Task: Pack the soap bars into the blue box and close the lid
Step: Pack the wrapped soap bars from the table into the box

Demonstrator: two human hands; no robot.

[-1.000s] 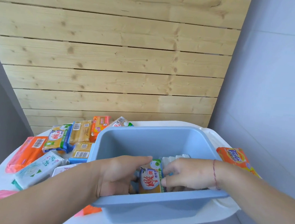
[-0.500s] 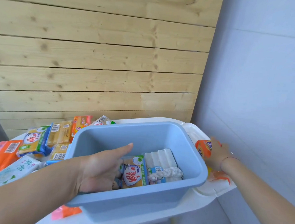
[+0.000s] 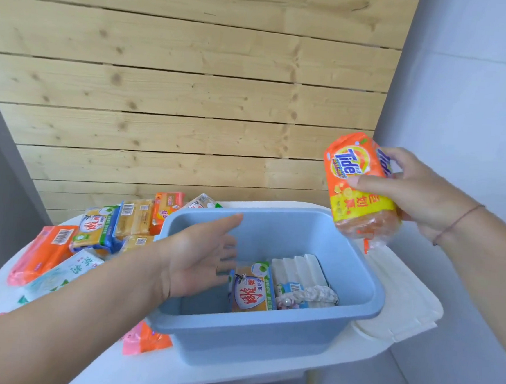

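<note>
The blue box [image 3: 264,335] stands on the white table, open at the top. Inside lie a yellow-and-blue wrapped soap bar [image 3: 251,290] and a white ridged soap pack [image 3: 298,269]. My left hand [image 3: 201,257] hovers over the box's left side, fingers spread, holding nothing. My right hand [image 3: 418,192] grips an orange Tide soap pack [image 3: 358,185] in the air above the box's right rim. Several wrapped soap bars [image 3: 103,231] lie piled left of the box. A cream lid [image 3: 400,303] lies flat to the right of the box.
A white table [image 3: 171,370] carries everything; its right and front edges are close. An orange pack [image 3: 41,254] and a white-green pack [image 3: 63,274] lie at far left. A pink-orange wrapper [image 3: 146,339] pokes from under the box. A wooden plank wall [image 3: 192,96] stands behind.
My right hand left the box, reached to the table's right side, took the orange Tide pack and lifted it above the rim. My left hand opened and rose slightly.
</note>
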